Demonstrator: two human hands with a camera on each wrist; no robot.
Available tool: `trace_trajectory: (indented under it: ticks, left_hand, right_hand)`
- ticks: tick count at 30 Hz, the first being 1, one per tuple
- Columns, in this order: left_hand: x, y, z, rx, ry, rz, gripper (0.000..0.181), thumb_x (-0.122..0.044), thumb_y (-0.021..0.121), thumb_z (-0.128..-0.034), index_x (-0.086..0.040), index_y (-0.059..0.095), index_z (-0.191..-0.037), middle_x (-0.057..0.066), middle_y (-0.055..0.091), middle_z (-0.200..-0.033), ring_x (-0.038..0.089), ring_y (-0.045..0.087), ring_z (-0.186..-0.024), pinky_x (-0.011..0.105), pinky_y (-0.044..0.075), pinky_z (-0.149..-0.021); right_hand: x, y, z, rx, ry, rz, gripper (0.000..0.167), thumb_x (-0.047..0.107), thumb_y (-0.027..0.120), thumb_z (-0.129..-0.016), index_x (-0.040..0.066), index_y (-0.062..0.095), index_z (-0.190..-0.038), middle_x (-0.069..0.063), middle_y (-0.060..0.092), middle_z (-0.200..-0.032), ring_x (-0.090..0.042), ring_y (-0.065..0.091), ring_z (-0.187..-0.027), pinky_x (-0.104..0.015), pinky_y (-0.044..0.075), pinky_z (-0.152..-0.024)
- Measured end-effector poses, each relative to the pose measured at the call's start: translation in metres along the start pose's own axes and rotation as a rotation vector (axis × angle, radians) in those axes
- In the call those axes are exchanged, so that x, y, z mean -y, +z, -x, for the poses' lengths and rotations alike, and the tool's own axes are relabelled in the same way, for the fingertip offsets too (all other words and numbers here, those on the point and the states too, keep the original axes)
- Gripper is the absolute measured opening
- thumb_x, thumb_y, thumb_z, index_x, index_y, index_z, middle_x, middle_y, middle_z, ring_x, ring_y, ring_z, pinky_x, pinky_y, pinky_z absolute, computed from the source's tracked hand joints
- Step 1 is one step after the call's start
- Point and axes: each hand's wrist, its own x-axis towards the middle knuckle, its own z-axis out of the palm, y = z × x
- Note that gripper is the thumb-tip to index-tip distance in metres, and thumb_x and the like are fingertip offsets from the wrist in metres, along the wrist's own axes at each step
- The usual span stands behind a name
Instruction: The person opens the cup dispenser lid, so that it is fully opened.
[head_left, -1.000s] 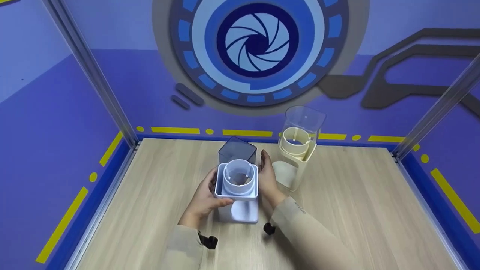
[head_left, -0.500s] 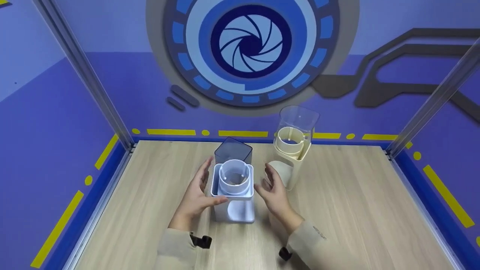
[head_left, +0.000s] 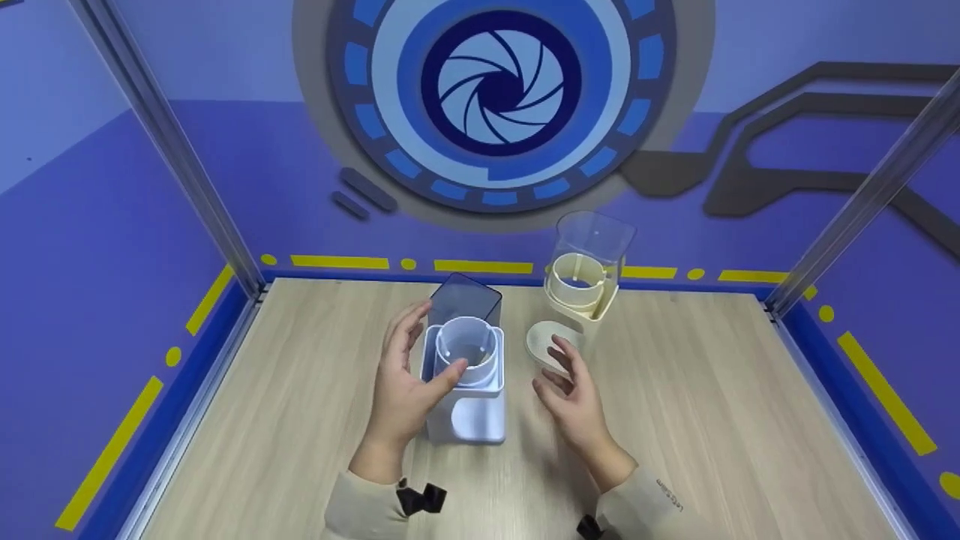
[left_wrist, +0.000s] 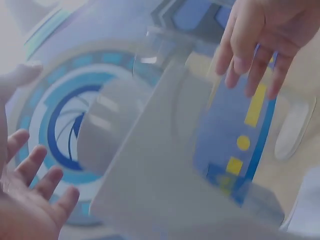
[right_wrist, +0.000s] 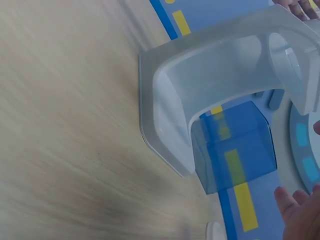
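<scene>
A white plastic housing [head_left: 478, 416] stands upright on the table, with a rounded recess low in its front. A round white collar [head_left: 466, 343] rises from its square top. My left hand [head_left: 405, 394] is beside the housing's left side, fingers spread, thumb in front of the collar; contact there is unclear. In the left wrist view, a gap shows between that hand's fingers [left_wrist: 37, 172] and the housing. My right hand [head_left: 579, 405] hovers to the right, fingers loosely bent, holding nothing. Behind the housing stands a smoky clear box-shaped cover [head_left: 465, 298].
A similar cream unit [head_left: 596, 330] with a clear upright cover [head_left: 600, 232] stands at the back right. Its pale rounded base [head_left: 544, 343] is just beyond my right hand. Wood tabletop [head_left: 712, 420] runs to blue printed walls [head_left: 225, 165] with metal corner posts.
My right hand has drawn away from the white housing toward the right and front. My left hand has loosened from its side, and its thumb has risen in front of the collar.
</scene>
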Motion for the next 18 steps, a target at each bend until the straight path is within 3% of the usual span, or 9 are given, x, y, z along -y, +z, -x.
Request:
trace_trajectory:
  ticks: [4, 7, 9, 13, 18]
  left_hand:
    - [-0.007, 0.017, 0.008, -0.043, 0.017, -0.079, 0.077, -0.016, 0.094, -0.0883, -0.013, 0.061, -0.158, 0.005, 0.055, -0.168, 0.023, 0.049, -0.159, 0.039, 0.04, -0.138]
    - [-0.011, 0.031, 0.016, -0.073, 0.052, -0.135, 0.07, -0.014, 0.093, -0.0885, -0.012, 0.064, -0.152, 0.004, 0.058, -0.162, 0.023, 0.054, -0.153, 0.053, 0.049, -0.13]
    - [-0.015, 0.041, 0.021, -0.097, 0.097, -0.17, 0.065, -0.012, 0.092, -0.0884, -0.009, 0.066, -0.148, 0.005, 0.06, -0.158, 0.023, 0.057, -0.148, 0.056, 0.056, -0.124]
    - [-0.021, 0.061, 0.029, -0.116, 0.194, -0.196, 0.061, -0.011, 0.092, -0.0867, -0.009, 0.069, -0.143, 0.006, 0.065, -0.149, 0.022, 0.063, -0.139, 0.044, 0.064, -0.112]
    - [-0.022, 0.086, 0.033, -0.089, 0.23, -0.145, 0.06, -0.007, 0.092, -0.0867, -0.009, 0.068, -0.142, 0.009, 0.067, -0.144, 0.023, 0.064, -0.137, 0.032, 0.057, -0.118]
  right_hand:
    - [0.004, -0.012, 0.003, -0.081, -0.059, 0.001, 0.07, -0.014, 0.073, -0.098, -0.008, 0.046, -0.162, -0.014, 0.057, -0.162, 0.0, 0.06, -0.14, -0.024, 0.061, -0.113]
    - [0.007, -0.023, 0.005, -0.136, -0.105, 0.002, 0.067, -0.017, 0.073, -0.097, -0.009, 0.048, -0.158, 0.003, 0.06, -0.154, -0.002, 0.06, -0.139, -0.023, 0.062, -0.109]
    - [0.01, -0.031, 0.004, -0.17, -0.129, 0.004, 0.065, -0.018, 0.072, -0.096, -0.011, 0.049, -0.157, 0.003, 0.061, -0.151, -0.008, 0.061, -0.139, -0.022, 0.061, -0.108]
    - [0.018, -0.048, -0.004, -0.229, -0.143, 0.022, 0.064, -0.017, 0.071, -0.097, -0.012, 0.047, -0.156, -0.007, 0.06, -0.151, -0.014, 0.06, -0.139, -0.02, 0.059, -0.109]
    - [0.027, -0.068, -0.014, -0.266, -0.133, 0.045, 0.066, -0.016, 0.072, -0.098, -0.011, 0.045, -0.158, 0.009, 0.058, -0.149, -0.007, 0.058, -0.139, -0.019, 0.057, -0.111]
